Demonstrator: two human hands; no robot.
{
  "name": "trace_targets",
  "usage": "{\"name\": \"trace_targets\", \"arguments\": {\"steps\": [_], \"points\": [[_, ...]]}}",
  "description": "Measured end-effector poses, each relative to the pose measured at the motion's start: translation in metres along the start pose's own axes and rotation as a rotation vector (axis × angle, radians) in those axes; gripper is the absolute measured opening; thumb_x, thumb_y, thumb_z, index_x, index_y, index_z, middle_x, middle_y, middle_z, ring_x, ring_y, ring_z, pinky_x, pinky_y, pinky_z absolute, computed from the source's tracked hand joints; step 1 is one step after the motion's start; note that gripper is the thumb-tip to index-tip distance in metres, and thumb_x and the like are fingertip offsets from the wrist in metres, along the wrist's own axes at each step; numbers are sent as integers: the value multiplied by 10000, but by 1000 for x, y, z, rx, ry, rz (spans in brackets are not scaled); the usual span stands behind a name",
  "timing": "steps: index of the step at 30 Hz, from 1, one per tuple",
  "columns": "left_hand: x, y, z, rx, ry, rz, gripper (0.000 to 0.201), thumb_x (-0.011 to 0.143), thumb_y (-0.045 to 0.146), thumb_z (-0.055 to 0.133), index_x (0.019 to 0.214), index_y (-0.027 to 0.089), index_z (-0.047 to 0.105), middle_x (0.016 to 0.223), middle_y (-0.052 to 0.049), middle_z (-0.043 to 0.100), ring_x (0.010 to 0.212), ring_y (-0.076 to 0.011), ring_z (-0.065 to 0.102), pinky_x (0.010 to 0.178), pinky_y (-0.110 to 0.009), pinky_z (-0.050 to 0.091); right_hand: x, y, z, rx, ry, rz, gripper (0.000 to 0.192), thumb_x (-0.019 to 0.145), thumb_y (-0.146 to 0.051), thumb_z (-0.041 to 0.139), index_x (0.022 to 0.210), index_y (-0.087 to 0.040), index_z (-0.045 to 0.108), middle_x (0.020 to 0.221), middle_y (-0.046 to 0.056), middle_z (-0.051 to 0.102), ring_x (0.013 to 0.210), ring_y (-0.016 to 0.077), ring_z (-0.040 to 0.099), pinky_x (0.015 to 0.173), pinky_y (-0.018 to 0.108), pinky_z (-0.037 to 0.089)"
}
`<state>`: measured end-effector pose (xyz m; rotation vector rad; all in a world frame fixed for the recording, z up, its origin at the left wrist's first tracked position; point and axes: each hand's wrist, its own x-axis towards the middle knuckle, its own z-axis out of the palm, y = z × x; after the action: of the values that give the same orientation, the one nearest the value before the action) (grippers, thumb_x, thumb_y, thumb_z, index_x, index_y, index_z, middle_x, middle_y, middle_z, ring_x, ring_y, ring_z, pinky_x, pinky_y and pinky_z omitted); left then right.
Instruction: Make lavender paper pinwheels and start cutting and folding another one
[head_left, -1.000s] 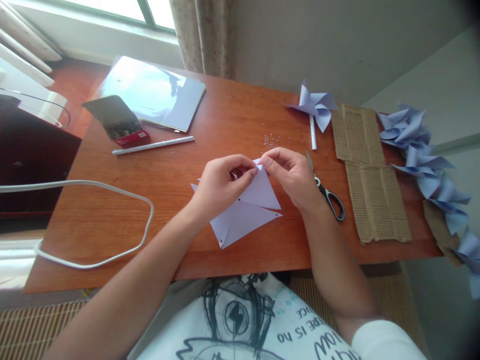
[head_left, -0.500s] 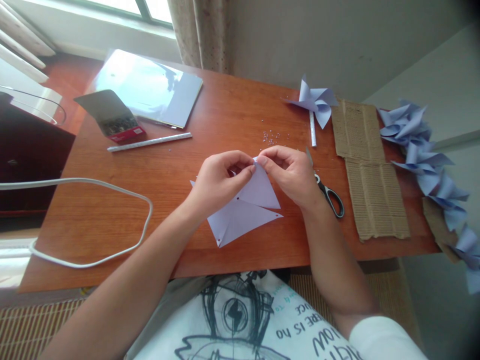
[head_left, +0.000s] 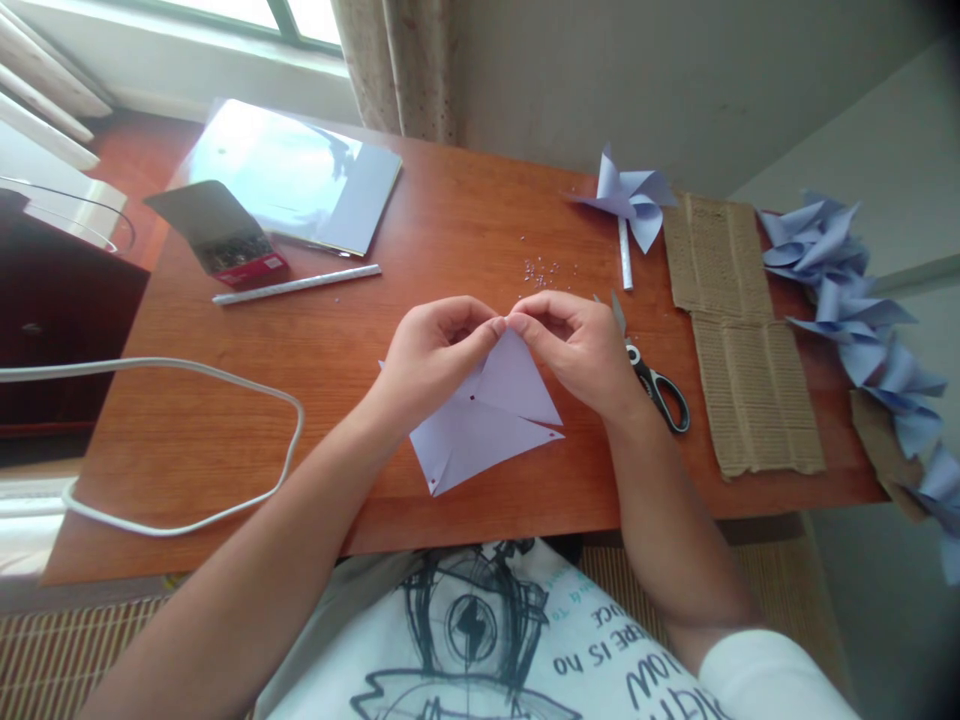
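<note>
Both hands pinch one flap tip of the lilac paper sheet [head_left: 491, 415]: left hand [head_left: 435, 355] and right hand [head_left: 581, 345] meet fingertip to fingertip above it (sheet lying on the table [head_left: 315, 420]). Scissors [head_left: 652, 380] rest just beside the right wrist.

Pale lilac paper square [head_left: 487, 415], cut into triangle flaps, lies flat on the tabletop's near edge, small holes at its corners, 1 flap tip lifted at the far side.
</note>
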<state>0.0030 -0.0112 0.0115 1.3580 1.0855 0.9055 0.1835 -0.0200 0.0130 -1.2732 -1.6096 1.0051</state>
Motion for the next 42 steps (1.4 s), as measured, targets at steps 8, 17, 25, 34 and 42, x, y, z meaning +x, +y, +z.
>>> {"name": "trace_targets", "arguments": {"steps": [8, 17, 25, 34, 42], "points": [[1, -1, 0, -4, 7, 22, 252, 844, 392, 700, 761, 154, 707, 681, -25, 624, 583, -110, 490, 478, -217, 347, 0, -1, 0, 11, 9, 23, 253, 893, -471, 712, 849, -222, 723, 852, 16, 737, 804, 191, 678, 730, 322, 543], [0, -2, 0, 1, 12, 25, 235, 855, 374, 687, 776, 154, 709, 693, -27, 640, 599, -117, 512, 491, -219, 364, 0, 0, 0, 32, 13, 25, 136, 896, -354, 712, 850, -226, 713, 840, 2, 727, 804, 181, 674, 740, 315, 546], [0, 0, 0, 27, 24, 26, 234, 843, 373, 688, 763, 155, 715, 683, -25, 641, 593, -117, 505, 496, -225, 362, 0, 0, 1, 30, 17, 30, 196, 887, -420, 726, 850, -228, 719, 850, 10, 736, 803, 187, 681, 742, 325, 555], [0, -1, 0, 18, 16, 22, 230, 845, 373, 692, 772, 155, 712, 695, -27, 650, 611, -124, 523, 504, -228, 374, -1, 1, 1, 21, 17, 22, 169, 899, -387, 717, 857, -224, 717, 859, 14, 732, 804, 184, 681, 733, 315, 553], [0, -3, 1, 22, 21, 44, 219, 847, 356, 692, 767, 152, 696, 688, -21, 626, 614, -118, 506, 507, -227, 362, -2, 0, 1, 9, 7, 14, 133, 909, -344, 702, 869, -218, 721, 864, 16, 732, 801, 176, 679, 729, 306, 546]]}}
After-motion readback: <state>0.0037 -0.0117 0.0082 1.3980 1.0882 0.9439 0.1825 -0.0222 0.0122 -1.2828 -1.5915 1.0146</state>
